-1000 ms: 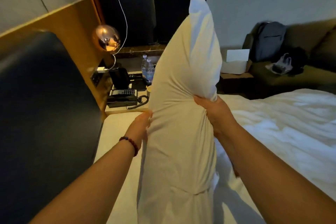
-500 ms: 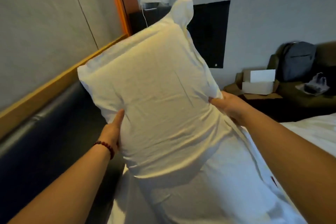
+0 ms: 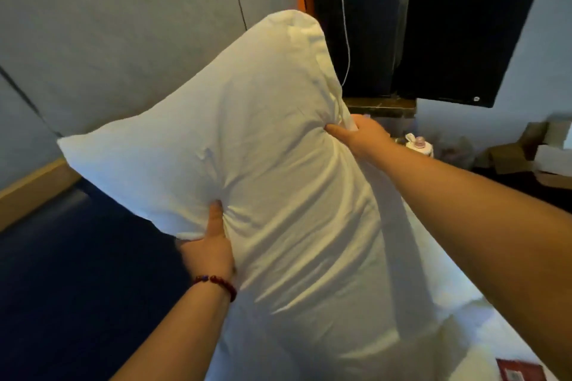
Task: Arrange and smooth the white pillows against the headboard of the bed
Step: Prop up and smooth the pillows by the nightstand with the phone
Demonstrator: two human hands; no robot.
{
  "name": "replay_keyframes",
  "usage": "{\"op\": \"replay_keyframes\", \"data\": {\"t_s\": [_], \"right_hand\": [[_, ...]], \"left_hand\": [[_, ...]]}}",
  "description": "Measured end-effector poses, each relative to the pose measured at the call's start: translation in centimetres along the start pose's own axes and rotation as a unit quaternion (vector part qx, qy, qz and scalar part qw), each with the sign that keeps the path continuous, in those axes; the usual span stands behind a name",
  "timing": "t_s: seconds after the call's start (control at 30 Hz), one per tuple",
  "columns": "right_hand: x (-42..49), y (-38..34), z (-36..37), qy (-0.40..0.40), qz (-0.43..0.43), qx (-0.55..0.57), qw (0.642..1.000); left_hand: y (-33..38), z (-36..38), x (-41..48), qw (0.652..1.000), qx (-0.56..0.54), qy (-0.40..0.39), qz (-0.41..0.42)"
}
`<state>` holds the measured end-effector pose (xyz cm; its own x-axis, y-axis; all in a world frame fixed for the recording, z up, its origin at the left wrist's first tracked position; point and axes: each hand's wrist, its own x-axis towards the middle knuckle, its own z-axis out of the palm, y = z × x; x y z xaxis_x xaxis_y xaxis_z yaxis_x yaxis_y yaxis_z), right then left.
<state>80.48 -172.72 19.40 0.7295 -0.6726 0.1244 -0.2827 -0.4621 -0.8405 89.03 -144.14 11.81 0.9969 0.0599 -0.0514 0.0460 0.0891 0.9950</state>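
The dark headboard (image 3: 62,272) runs along the left under the wall, with nothing leaning on it yet. The left hand (image 3: 209,252), a bead bracelet (image 3: 216,283) at its wrist, grasps the pillow's lower left edge, thumb dug into the front. The pillow (image 3: 263,148) is held up between both hands, broad face toward the person, its top tipped left above the headboard. A second ago it stood on end, narrow edge on. It has since been turned flat and swung toward the headboard. The right hand (image 3: 360,136) pinches the right edge, with fabric bunched under the thumb. The pillow's lower end hangs toward the bed (image 3: 439,281); I cannot tell whether it touches. This looks like the carry before placing. The pillow still needs lowering against the headboard and then smoothing, since creases spread from both grips.
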Motion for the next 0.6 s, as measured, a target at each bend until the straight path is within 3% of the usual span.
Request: {"op": "replay_keyframes", "data": {"t_s": [0.13, 0.27, 0.37, 0.43, 0.5, 0.6], "right_hand": [[3.5, 1.2, 5.6, -0.038, 0.008, -0.051, 0.998], [3.3, 6.5, 12.6, -0.145, 0.128, -0.066, 0.979], [0.9, 8.9, 16.7, -0.209, 0.077, -0.035, 0.974], [-0.8, 9.6, 17.7, -0.221, 0.064, -0.041, 0.972], [-2.3, 10.0, 17.4, -0.233, 0.031, -0.070, 0.969], [-4.5, 11.2, 15.9, -0.254, -0.054, -0.117, 0.959]], "left_hand": [[-1.9, -1.7, -0.7, 0.993, 0.106, 0.033, -0.050], [-5.1, -3.7, -1.2, 0.968, 0.214, -0.004, -0.127], [-6.3, -5.3, -1.1, 0.952, 0.275, -0.037, -0.132], [-6.4, -5.6, -1.0, 0.953, 0.289, -0.034, -0.082], [-6.2, -5.8, -1.2, 0.947, 0.320, -0.020, 0.032], [-3.9, -5.6, -1.7, 0.887, 0.405, -0.023, 0.223]]}}
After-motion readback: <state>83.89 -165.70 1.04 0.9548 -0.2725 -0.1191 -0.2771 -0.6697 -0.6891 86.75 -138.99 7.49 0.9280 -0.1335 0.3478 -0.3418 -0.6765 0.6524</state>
